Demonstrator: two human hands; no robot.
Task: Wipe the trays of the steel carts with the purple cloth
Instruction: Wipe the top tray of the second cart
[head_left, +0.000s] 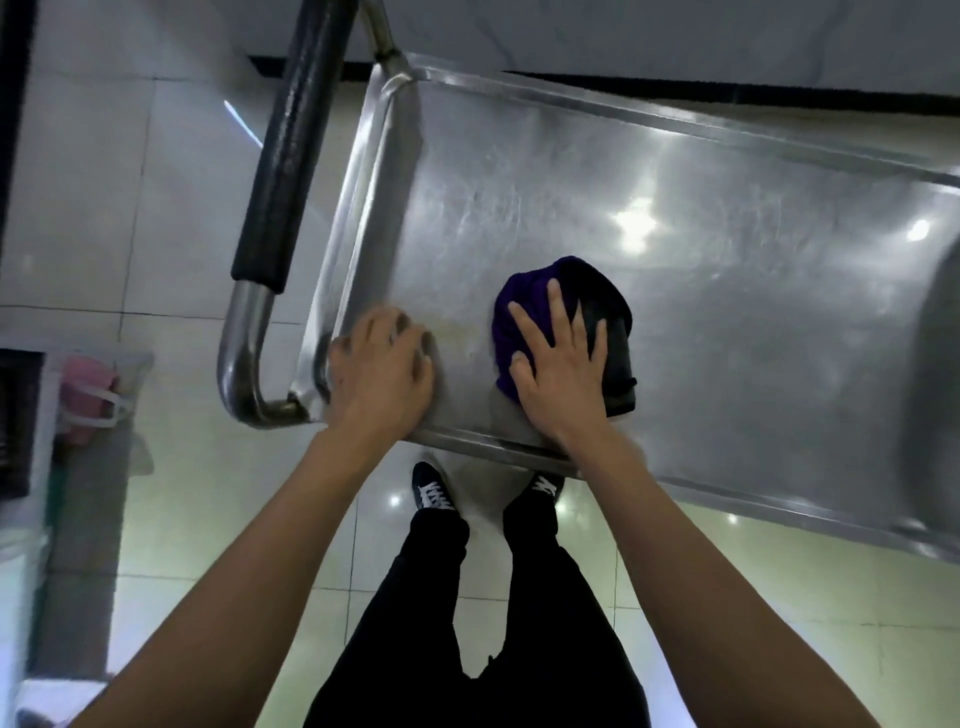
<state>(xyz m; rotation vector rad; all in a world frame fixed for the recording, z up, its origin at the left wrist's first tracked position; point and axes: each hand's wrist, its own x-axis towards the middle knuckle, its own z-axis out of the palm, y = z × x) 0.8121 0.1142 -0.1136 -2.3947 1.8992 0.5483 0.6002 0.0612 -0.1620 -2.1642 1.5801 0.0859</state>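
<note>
The top tray of a steel cart fills the upper right of the head view. A bunched purple cloth lies on the tray near its front edge. My right hand presses flat on the cloth with fingers spread. A dark reflection of the hand shows beside it on the steel. My left hand rests on the tray's near left corner, fingers curled over the rim, blurred by motion.
The cart's push handle, with a black grip, curves down at the left end of the tray. A shelf with a pink item stands at the left. My legs and dark shoes stand on glossy floor tiles below the tray.
</note>
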